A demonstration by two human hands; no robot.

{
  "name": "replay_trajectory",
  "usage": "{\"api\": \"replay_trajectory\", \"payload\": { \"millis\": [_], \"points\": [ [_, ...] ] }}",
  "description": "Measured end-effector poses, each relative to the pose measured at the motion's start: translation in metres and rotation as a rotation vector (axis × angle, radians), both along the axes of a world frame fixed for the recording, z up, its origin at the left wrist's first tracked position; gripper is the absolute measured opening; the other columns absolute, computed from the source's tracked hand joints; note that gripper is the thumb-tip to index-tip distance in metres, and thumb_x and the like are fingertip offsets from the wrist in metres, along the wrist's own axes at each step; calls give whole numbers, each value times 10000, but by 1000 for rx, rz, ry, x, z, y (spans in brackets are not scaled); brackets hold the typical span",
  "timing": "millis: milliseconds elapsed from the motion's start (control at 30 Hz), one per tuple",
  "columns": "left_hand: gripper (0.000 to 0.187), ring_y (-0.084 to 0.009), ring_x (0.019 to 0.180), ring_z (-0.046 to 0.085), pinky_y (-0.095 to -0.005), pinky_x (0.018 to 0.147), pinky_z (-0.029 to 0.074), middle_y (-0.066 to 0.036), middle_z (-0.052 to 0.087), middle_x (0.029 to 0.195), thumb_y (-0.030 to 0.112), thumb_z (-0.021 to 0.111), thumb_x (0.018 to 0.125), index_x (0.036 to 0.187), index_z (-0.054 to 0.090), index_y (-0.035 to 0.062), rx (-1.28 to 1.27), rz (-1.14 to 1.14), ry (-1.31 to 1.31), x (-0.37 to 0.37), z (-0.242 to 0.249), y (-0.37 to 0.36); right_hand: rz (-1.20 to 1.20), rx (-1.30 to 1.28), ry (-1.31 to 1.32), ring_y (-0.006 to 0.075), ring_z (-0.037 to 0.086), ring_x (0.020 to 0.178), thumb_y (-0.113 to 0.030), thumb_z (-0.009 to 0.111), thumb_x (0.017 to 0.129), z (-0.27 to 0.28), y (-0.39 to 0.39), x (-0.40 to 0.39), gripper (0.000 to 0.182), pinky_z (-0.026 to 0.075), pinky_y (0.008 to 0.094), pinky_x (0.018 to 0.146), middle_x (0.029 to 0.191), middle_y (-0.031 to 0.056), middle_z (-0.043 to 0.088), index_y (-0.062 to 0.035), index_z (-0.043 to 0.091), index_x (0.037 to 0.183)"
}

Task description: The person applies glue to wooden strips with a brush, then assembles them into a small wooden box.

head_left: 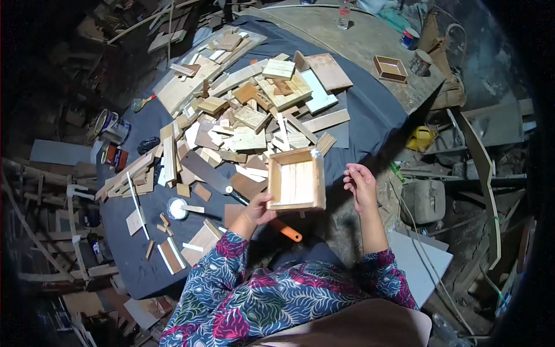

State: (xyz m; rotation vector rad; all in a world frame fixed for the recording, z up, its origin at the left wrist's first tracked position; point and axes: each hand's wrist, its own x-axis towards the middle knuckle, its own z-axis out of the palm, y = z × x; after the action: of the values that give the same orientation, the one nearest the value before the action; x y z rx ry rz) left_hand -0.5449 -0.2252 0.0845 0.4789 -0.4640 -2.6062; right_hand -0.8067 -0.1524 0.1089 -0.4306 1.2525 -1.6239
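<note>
A small open wooden box point(320, 182) with a pale slatted bottom is tilted toward me in front of my body. My left hand point(260, 210) grips its lower left corner. A whitish smear shows on the box's top right corner. To the right of the box, apart from it, my right hand point(361, 186) is raised with its fingers half bent and apart; I see nothing in it. Below the box, a saw's orange handle point(287, 231) sticks out past the table edge. A small cup of white paste point(177, 208) with a stick across it stands at the left.
Wood offcuts point(248, 118) are heaped over the dark cloth point(376, 124). Paint cans point(115, 128) stand at the left edge, near a brush point(141, 104). Another wooden box point(390, 68) and a bottle point(344, 16) are at the back right. A grey canister point(423, 201) stands right.
</note>
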Motion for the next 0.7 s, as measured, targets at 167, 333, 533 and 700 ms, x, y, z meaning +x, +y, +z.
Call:
{"api": "replay_trajectory", "payload": {
  "millis": [167, 333, 533, 700],
  "points": [
    [589, -149, 940, 493, -290, 798, 400, -64, 469, 1079, 230, 574, 711, 1196, 297, 46, -447, 14, -412, -58, 12, -13, -260, 31, -51, 60, 482, 622, -184, 512, 805, -19, 22, -2, 193, 396, 180, 499, 773, 8, 527, -42, 521, 936],
    [466, -47, 558, 437, -169, 515, 334, 21, 478, 695, 163, 597, 706, 1096, 363, 66, -266, 142, -304, -103, 25, -9, -425, 113, -104, 73, 483, 657, -223, 505, 807, -5, 52, 8, 245, 406, 202, 519, 794, 3, 506, -65, 497, 994],
    [491, -230, 964, 510, -337, 843, 419, -160, 480, 1091, 301, 491, 775, 1129, 374, -18, -60, 97, -149, -137, 20, -7, -429, 122, -153, 101, 488, 711, -259, 481, 819, -4, 45, -22, 285, 418, 231, 554, 847, 23, 498, -60, 481, 1024],
    [411, -189, 869, 543, -322, 766, 451, -102, 530, 987, 289, 551, 743, 1033, 433, 23, 34, 107, -161, -175, 16, -27, -433, 54, -200, 105, 487, 709, -256, 479, 820, -25, 13, -81, 285, 414, 235, 561, 850, 27, 500, -52, 480, 1019]
  ]
}}
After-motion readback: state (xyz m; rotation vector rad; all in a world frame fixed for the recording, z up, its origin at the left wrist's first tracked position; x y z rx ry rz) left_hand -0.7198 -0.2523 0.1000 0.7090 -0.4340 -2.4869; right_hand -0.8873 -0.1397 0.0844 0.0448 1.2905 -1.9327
